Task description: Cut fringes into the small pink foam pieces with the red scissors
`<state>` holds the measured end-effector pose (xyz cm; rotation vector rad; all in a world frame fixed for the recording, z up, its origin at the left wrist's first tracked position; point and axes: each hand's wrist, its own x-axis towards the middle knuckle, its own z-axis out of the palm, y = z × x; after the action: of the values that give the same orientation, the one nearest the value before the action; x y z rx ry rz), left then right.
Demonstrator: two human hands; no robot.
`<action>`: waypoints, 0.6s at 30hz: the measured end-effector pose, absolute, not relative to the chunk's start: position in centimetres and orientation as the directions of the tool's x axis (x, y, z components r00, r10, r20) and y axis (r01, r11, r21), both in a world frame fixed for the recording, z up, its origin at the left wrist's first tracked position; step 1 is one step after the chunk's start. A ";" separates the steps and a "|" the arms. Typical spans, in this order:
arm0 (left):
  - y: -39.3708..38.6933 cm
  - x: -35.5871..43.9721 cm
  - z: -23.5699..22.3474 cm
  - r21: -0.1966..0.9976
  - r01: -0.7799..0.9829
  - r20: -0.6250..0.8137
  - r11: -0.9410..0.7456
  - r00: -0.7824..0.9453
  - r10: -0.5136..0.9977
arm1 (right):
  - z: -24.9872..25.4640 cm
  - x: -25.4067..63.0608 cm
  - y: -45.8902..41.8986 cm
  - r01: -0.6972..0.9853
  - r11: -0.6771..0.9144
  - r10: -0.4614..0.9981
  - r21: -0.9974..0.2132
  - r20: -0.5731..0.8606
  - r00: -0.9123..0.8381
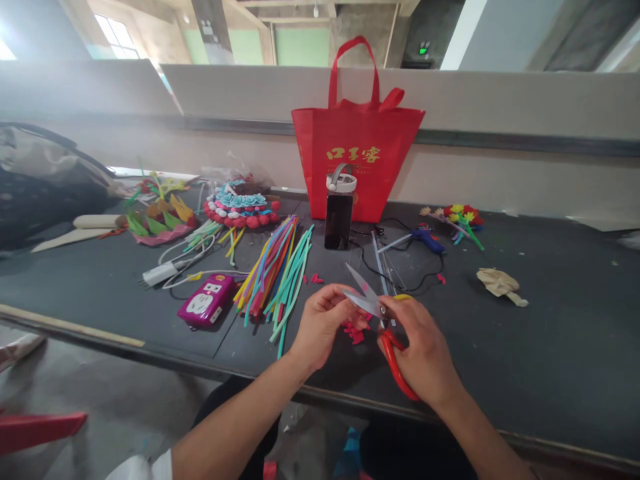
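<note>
My right hand (425,350) grips a pair of scissors (367,297) by the red handles, with the blades parted and pointing up and left. Close beside the blades is my left hand (323,323), its fingers curled together in a pinch; whatever they hold is hidden or too small to make out. Small red cut pieces (356,333) lie on the table just below and behind the blades. A few more red bits (316,279) are scattered beyond my left hand. To its left lies a bundle of coloured pipe cleaners (267,267), with turquoise ones on its near right side.
A phone (339,221) leans upright before a bottle and a red bag (360,153). A blue glue gun (427,239) with its cord and clear sticks lies right of it. Leftward are a purple box (207,301), a white charger (160,273) and craft flowers (243,203).
</note>
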<state>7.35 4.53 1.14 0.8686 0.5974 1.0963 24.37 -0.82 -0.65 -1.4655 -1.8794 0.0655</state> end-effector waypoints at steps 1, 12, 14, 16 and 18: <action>4.5 7.4 1.1 0.838 -0.510 -0.005 0.196 0.351 0.936 | -0.8 24.3 -0.8 0.828 0.341 0.861 -0.446 0.503 -0.083; 4.4 7.4 0.9 0.860 -0.477 -0.016 0.181 0.328 0.944 | -1.3 24.2 -0.8 0.887 0.286 0.852 -0.363 0.520 -0.062; 4.3 7.4 1.0 0.864 -0.470 -0.016 0.179 0.330 0.944 | -1.3 24.2 -0.8 0.894 0.278 0.849 -0.351 0.525 -0.058; 4.3 7.5 1.1 0.864 -0.470 -0.017 0.180 0.331 0.944 | -1.4 24.2 -0.8 0.898 0.272 0.846 -0.345 0.531 -0.053; 4.3 7.5 1.1 0.859 -0.477 -0.021 0.188 0.333 0.943 | -1.5 24.2 -0.8 0.898 0.273 0.845 -0.346 0.531 -0.052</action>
<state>7.54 4.32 1.13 0.8818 0.6488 1.1029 24.16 -0.80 -1.46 -1.5706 -1.8904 -0.1023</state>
